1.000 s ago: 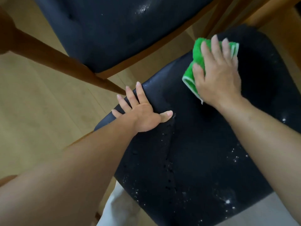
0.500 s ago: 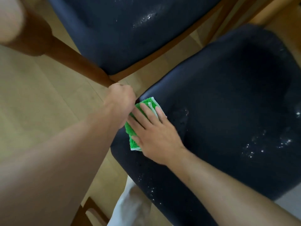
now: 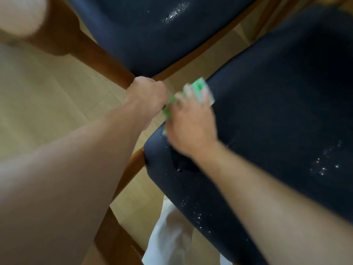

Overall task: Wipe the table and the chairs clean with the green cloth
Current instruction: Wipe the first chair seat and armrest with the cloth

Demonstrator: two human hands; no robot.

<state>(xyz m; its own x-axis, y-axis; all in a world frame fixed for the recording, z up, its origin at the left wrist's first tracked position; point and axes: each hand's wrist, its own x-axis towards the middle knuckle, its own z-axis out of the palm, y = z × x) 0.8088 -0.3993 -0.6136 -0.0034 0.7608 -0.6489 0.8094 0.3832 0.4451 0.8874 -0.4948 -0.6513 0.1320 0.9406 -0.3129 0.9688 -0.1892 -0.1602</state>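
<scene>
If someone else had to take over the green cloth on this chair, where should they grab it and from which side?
Probably the far corner of the cloth, reached from the chair seat's back side. That corner sticks out past the right hand's fingers, which press the rest flat, and the left hand crowds the near-left edge. Blur hides finer folds.

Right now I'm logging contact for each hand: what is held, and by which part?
Right hand presses the green cloth flat under its fingers. Left hand is fisted; whether it grips anything cannot be told.

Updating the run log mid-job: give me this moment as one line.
stage: wiping chair seat | right hand: pressing green cloth at seat's left edge, blurred | left hand: curled, hold unclear | white specks remain on seat
</scene>
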